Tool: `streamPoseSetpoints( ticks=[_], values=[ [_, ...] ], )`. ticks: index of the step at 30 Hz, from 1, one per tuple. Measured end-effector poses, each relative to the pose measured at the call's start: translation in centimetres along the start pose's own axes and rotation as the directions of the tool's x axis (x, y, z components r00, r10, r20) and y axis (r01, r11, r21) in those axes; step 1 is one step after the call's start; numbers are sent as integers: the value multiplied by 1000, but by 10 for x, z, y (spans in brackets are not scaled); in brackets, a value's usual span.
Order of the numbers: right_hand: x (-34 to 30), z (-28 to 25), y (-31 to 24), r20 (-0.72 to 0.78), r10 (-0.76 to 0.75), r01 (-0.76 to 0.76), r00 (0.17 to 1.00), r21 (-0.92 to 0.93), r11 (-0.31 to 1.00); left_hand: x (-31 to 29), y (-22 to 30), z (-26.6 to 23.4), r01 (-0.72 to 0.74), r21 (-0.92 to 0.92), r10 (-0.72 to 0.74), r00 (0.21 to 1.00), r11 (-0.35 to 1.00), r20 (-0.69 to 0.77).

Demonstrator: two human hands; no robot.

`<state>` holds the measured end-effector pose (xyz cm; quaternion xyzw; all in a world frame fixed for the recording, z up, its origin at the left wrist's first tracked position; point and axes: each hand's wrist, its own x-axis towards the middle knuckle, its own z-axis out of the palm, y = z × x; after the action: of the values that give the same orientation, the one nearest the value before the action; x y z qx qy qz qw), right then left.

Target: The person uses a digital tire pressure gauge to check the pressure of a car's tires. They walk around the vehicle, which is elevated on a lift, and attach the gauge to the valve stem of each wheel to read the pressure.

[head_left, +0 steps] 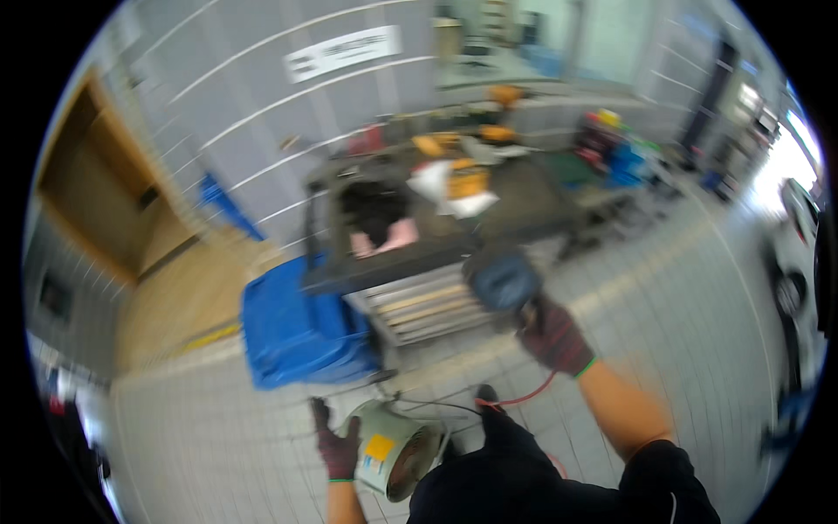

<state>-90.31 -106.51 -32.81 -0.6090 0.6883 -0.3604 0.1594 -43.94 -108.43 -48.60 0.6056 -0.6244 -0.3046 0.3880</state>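
Both of my hands wear dark gloves with green cuffs. My right hand [556, 336] is closed around the handle of a dark, round-headed tool [503, 278], raised in front of the workbench; motion blur hides its exact kind. A red hose [531, 393] hangs from below that hand and runs toward my legs. At the lower left, my left hand [337, 444] has its thumb and fingers apart and holds nothing. Beside it lies a pale green drum-shaped fan [384, 445] with a yellow label; I cannot tell if the hand touches it.
A dark workbench [515, 210] carries a pink cloth [384, 240], yellow tools [467, 181] and white cloths. Under its left end stands a blue lidded bin [301, 327]. A black cord [436, 403] crosses the tiled floor by my foot. A doorway is at left, a vehicle at far right.
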Motion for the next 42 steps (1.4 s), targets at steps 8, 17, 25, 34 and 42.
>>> streamPoseSetpoints(
  ticks=[8, 17, 25, 34, 42],
  values=[
    [-322, -20, -59, 200, 460, -460, 865, -49, 887, 32, 217, 76, -972, -9, 968, 234, 236, 93],
    [-602, -32, -174, -392, 801, -844, 451, 102, 526, -184, 220, 202, -616, -616, 753, -54, 492, 656],
    [-863, -38, -284, -641, 768, -974, -10, 180, 138, -421, 214, 208, -510, -629, 414, -479, 586, 774],
    [-1019, 25, -320, -772, 564, -894, -294, 431, 124, -683, 218, 166, -493, -290, -86, -609, 820, 789],
    [-1107, -23, -295, -713, 505, -808, -486, 587, 51, -844, 279, 230, -472, -404, -83, -724, 784, 685]
  ],
)
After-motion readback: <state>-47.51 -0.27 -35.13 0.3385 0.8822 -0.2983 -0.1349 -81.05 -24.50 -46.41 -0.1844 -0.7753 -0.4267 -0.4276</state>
